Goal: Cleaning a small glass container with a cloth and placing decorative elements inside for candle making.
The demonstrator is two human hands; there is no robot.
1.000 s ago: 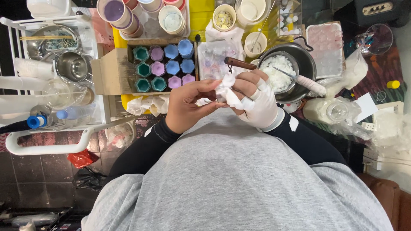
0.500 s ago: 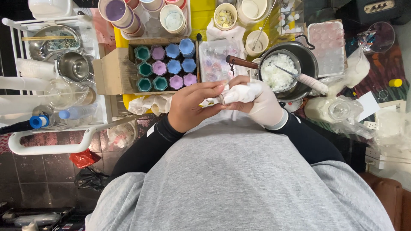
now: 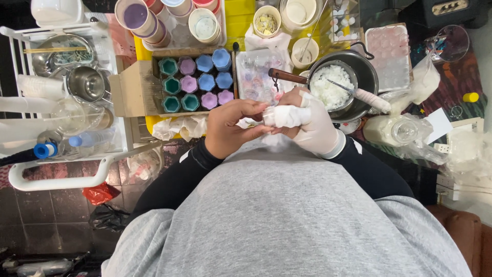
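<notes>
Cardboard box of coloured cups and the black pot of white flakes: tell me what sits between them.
In the head view, a clear plastic mould tray lies between the cardboard box and the black pot; the pot's brown handle reaches over the tray's edge.

both hands meet in front of the chest, black-sleeved forearms angled inward. the bare left hand curls, fingertips touching the right hand, which is gloved white with fingers extended leftward.

floor: dark tiled floor, stained | furniture: white wire rack at left; yellow table beneath the clutter | corner: brown seat edge | light: even overhead
</notes>
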